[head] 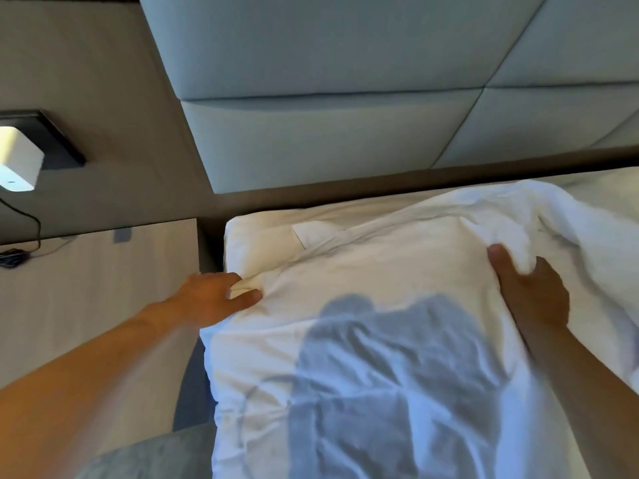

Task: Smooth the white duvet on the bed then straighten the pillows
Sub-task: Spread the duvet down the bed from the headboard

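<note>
1. Bed (pixel 242 236) fills the right and lower part of the view, with its white mattress corner showing at the top left.
2. The white duvet (pixel 363 340) lies on top of the bed. It is full of wrinkles, and it is bunched up in a heap at the far right.
3. The left hand (pixel 214 297) is at the left edge of the duvet, near the mattress corner. Its thumb and fingers pinch a small fold of the white cloth.
4. The right hand (pixel 529 292) is on the duvet, near the bunched part. Its thumb points up and its fingers curl into the cloth, so it grips a fold of the duvet.
5. A dark shadow of the person falls on the duvet between the two arms.
6. A padded grey headboard (pixel 328 98) stands behind the bed.
7. A light wooden bedside table (pixel 96 288) sits just beside the bed on the left.
8. A black cable (pixel 20 250) lies on the table at the far left.
9. A small white box (pixel 20 160) hangs on the wall above the table.
10. The view is a bit blurry, mostly near the right hand.
</note>
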